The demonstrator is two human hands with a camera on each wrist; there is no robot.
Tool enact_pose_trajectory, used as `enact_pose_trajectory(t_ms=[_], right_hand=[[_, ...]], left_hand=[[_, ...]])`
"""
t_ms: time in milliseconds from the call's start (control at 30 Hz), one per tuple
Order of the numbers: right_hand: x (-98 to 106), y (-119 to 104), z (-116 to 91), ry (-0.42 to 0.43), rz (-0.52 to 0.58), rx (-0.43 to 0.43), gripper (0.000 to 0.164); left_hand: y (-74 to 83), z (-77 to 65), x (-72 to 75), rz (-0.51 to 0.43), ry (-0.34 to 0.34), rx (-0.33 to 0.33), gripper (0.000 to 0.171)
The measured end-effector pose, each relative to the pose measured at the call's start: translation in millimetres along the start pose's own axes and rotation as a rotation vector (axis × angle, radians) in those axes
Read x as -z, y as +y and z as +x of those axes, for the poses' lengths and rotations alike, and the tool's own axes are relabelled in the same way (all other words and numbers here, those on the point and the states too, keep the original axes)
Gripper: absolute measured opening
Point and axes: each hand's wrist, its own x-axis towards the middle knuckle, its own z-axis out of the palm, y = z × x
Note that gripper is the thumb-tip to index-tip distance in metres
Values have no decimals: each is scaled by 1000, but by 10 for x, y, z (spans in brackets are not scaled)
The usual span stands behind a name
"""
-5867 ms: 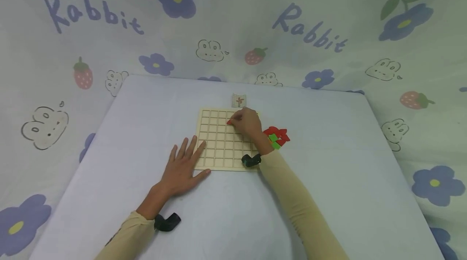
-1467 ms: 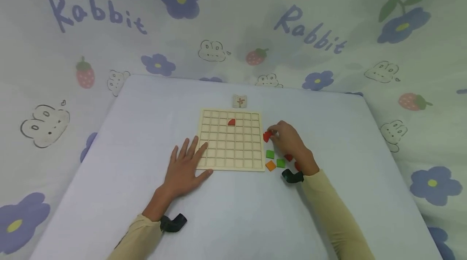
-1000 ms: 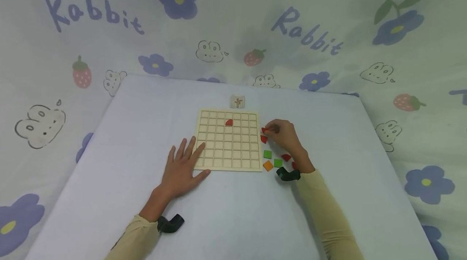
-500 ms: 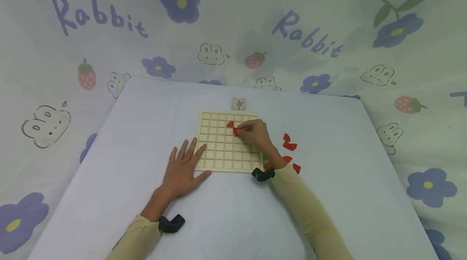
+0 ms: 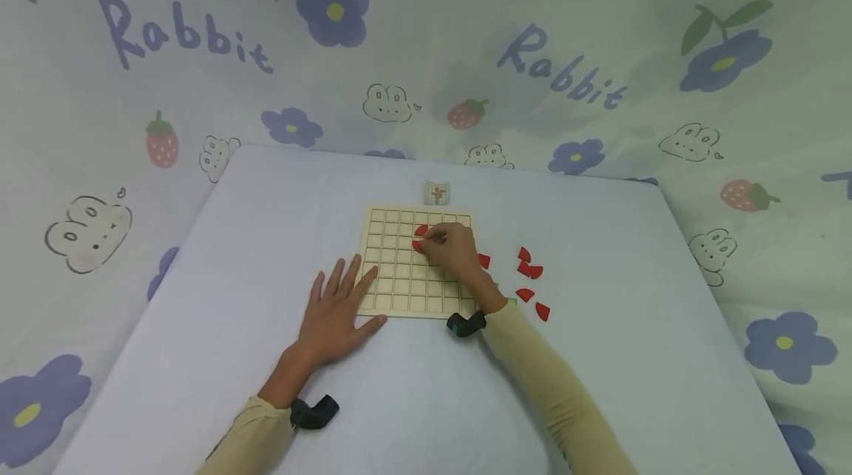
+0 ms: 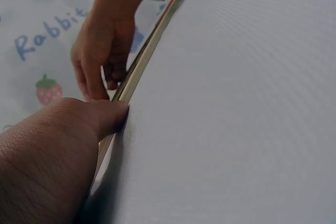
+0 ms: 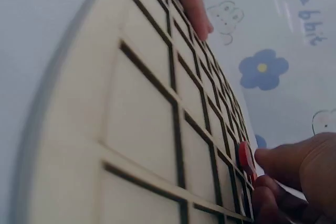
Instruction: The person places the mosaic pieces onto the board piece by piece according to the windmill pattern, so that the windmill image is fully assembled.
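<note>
A square wooden grid board (image 5: 400, 305) lies on the white table. My right hand (image 5: 452, 247) reaches over its upper middle and pinches a red quarter-circle piece (image 5: 417, 246) between thumb and fingertips. In the right wrist view that red piece (image 7: 245, 157) is right at the grid's surface. Directly above it in the head view, another red quarter-circle piece (image 5: 421, 229) sits in a cell. My left hand (image 5: 333, 319) lies flat with spread fingers at the board's lower left edge. In the left wrist view, its thumb (image 6: 113, 116) touches the board's side.
Several red pieces (image 5: 525, 295) lie on the table right of the board, with a red one (image 5: 484, 261) close to its edge. A green piece (image 5: 512, 302) is partly hidden by the right forearm. Behind the board lies a small patterned card (image 5: 436, 193).
My right hand took a red piece from the pile right of the board and carried it left over the grid. Earlier it released one in a cell. My left hand has stayed put.
</note>
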Motion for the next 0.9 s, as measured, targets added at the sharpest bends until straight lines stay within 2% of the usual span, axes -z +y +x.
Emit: enact_pose_trajectory(t_ms=[133, 333, 500, 633, 767, 900], right_hand=[[-32, -49, -21, -43, -87, 74, 12], [-54, -95, -1, -31, -246, 54, 11], [-38, -128, 36, -104, -316, 61, 11], [-31, -127, 66, -105, -279, 45, 9], [-39, -113, 91, -65, -187, -7, 14], [-29, -80, 97, -55, -147, -31, 15]], left_hand=[[12, 1, 3, -3, -1, 3, 83], [36, 6, 22, -13, -9, 8, 83], [31, -1, 9, -7, -17, 10, 84], [27, -4, 6, -7, -11, 2, 83], [24, -6, 17, 4, -4, 2, 83], [33, 6, 33, 5, -1, -1, 83]])
